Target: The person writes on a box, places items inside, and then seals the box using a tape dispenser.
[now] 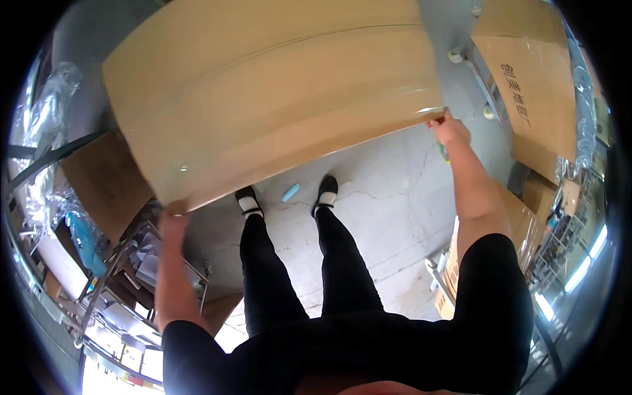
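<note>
The big cardboard box (276,92) was already off the concrete floor (388,197) and held out in front, so the lift looked done and only the carrying and setting down seemed left. Left hand (172,220) gripped the box's corner at 7 o'clock, right hand (451,128) clamped its edge at 4 o'clock; the box sat up above both grips.
</note>
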Tool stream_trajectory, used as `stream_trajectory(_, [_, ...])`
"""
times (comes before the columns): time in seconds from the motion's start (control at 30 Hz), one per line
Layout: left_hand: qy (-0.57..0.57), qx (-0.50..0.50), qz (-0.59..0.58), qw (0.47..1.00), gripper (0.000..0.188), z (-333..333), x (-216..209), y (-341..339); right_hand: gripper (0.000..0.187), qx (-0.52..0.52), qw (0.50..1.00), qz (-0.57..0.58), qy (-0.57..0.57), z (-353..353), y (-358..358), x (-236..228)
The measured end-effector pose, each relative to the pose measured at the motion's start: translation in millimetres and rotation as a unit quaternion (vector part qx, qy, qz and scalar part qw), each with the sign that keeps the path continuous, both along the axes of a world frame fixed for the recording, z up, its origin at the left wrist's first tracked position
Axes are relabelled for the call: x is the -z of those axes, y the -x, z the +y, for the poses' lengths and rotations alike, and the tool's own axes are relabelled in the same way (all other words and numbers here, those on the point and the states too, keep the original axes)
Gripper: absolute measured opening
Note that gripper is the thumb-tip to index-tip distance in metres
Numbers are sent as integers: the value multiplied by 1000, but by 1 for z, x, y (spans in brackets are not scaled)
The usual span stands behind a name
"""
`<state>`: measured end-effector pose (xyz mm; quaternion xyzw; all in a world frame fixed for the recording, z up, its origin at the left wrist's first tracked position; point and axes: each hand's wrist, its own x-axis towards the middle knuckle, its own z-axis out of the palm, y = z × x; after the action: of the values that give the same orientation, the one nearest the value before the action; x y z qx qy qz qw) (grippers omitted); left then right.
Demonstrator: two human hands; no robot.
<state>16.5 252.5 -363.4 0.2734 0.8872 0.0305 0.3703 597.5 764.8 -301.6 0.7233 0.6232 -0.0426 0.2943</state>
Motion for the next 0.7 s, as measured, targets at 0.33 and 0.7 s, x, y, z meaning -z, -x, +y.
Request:
stream_trajectory(0.33, [329,-41,-494,804,48,112,-61,-340,47,482,587,608,230,-62,-105,-109])
stream_trajectory(0.7, [-28,-115,-546,829,47,334,-209,-306,72,44,718,683,132,-145,28,-165])
